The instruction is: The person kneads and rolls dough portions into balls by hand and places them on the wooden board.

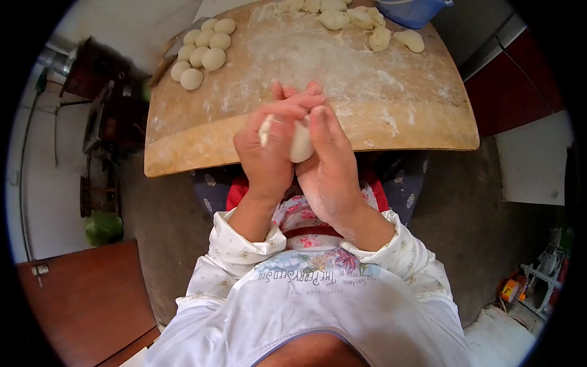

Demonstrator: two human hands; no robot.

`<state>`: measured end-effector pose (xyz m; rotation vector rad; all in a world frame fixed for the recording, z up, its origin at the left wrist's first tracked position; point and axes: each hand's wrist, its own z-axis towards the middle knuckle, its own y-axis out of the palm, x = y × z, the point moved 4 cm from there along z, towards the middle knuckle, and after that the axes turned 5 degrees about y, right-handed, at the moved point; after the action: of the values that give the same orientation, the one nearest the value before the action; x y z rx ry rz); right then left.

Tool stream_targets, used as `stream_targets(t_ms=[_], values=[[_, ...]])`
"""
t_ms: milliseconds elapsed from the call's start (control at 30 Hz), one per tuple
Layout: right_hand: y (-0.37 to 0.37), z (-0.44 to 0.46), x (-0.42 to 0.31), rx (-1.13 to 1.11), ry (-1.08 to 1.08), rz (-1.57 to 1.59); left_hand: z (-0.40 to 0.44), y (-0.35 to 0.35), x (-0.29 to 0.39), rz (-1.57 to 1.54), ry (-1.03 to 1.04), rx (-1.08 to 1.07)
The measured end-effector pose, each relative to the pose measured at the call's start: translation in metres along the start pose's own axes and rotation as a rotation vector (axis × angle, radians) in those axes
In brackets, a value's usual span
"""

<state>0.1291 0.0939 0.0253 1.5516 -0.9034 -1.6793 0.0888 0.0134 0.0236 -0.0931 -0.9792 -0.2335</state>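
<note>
A pale lump of dough sits between my two palms, over the near edge of the wooden board. My left hand curls round it from the left, slightly blurred. My right hand cups it from the right, with flour on the palm and wrist. The fingers of both hands meet at the far side and hide part of the dough. Several smooth round dough balls stand grouped at the board's far left. Rougher dough pieces lie at the far right.
A blue basin stands at the far right of the board. Flour streaks mark the wood. A brown wooden panel is at lower left, near a green bundle. A metal rack stands at right.
</note>
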Motion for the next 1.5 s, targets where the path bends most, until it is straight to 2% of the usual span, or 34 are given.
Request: stream_targets(t_ms=[33, 167, 267, 333, 367, 400, 433, 500, 567, 633, 667, 767, 800, 867, 933, 967, 1000, 1033, 1067, 1167, 1200, 1233, 1300, 1333, 1433, 1500], values=[[0.002, -0.002, 0.003, 0.013, 0.005, 0.076, 0.002, -0.003, 0.000, 0.016, -0.014, 0.054], [0.006, 0.002, 0.007, 0.146, -0.102, -0.107, 0.014, -0.015, -0.017, -0.490, -0.128, 0.136], [0.002, 0.014, 0.016, 0.056, -0.144, -0.158, 0.006, -0.017, -0.004, 0.182, 0.006, 0.081], [-0.002, 0.008, 0.015, 0.181, -0.055, -0.168, 0.009, 0.005, 0.016, 0.049, 0.193, 0.132], [-0.003, 0.005, 0.014, 0.240, -0.007, -0.174, 0.011, 0.002, 0.021, 0.092, 0.224, 0.051], [-0.004, 0.004, 0.014, 0.286, 0.168, -0.003, 0.011, 0.000, 0.026, 0.133, 0.257, -0.030], [-0.001, 0.002, 0.011, 0.251, 0.179, -0.112, 0.012, -0.003, 0.031, 0.170, 0.293, -0.110], [0.002, -0.007, 0.007, 0.174, 0.198, -0.327, 0.019, -0.013, 0.036, 0.640, 0.493, -0.467], [-0.010, -0.010, 0.017, 0.067, 0.229, -0.049, 0.019, -0.015, 0.029, 0.517, 0.483, -0.543], [-0.006, -0.001, 0.020, 0.190, 0.371, 0.158, 0.017, -0.018, 0.025, 0.377, 0.446, -0.525], [0.000, -0.005, 0.021, 0.371, 0.375, 0.222, 0.016, -0.020, 0.023, 0.300, 0.409, -0.469], [0.004, -0.001, 0.026, 0.200, 0.085, 0.247, 0.014, -0.019, 0.014, 0.125, 0.270, -0.199], [0.003, 0.003, 0.025, 0.267, 0.038, 0.170, 0.013, -0.015, 0.011, 0.077, 0.219, -0.090], [-0.003, 0.001, 0.011, 0.222, -0.136, -0.194, 0.009, -0.002, 0.017, 0.184, 0.363, -0.099], [-0.015, 0.007, 0.009, 0.318, 0.087, -0.138, 0.009, 0.006, 0.033, 0.255, 0.418, -0.191], [-0.011, 0.002, 0.006, 0.295, 0.112, -0.220, 0.010, 0.009, 0.040, 0.288, 0.447, -0.235], [-0.005, -0.007, 0.004, 0.271, 0.141, -0.301, 0.013, -0.001, 0.040, 0.427, 0.488, -0.390], [-0.005, -0.009, 0.007, 0.268, 0.195, -0.208, 0.015, -0.009, 0.037, 0.567, 0.529, -0.543], [-0.005, -0.011, 0.011, 0.271, 0.248, -0.114, 0.015, -0.011, 0.033, 0.501, 0.482, -0.735], [-0.004, -0.007, 0.025, 0.352, 0.323, 0.194, 0.012, -0.028, 0.013, 0.198, 0.359, -0.585], [-0.004, -0.006, 0.029, 0.339, 0.224, 0.292, 0.010, -0.032, 0.007, 0.081, 0.288, -0.496], [-0.004, -0.004, 0.032, 0.310, 0.144, 0.209, 0.006, -0.030, 0.000, -0.048, 0.154, -0.357], [-0.003, -0.002, 0.032, 0.256, -0.025, 0.038, -0.004, -0.018, -0.001, -0.001, 0.115, -0.224], [-0.010, -0.001, 0.029, 0.351, -0.024, -0.010, -0.004, -0.006, 0.010, 0.175, 0.214, -0.229], [-0.024, 0.000, 0.014, 0.324, 0.151, -0.098, -0.003, 0.004, 0.031, 0.562, 0.466, -0.408], [-0.007, -0.016, 0.007, 0.290, 0.107, -0.300, 0.001, -0.008, 0.032, 0.720, 0.540, -0.599]])
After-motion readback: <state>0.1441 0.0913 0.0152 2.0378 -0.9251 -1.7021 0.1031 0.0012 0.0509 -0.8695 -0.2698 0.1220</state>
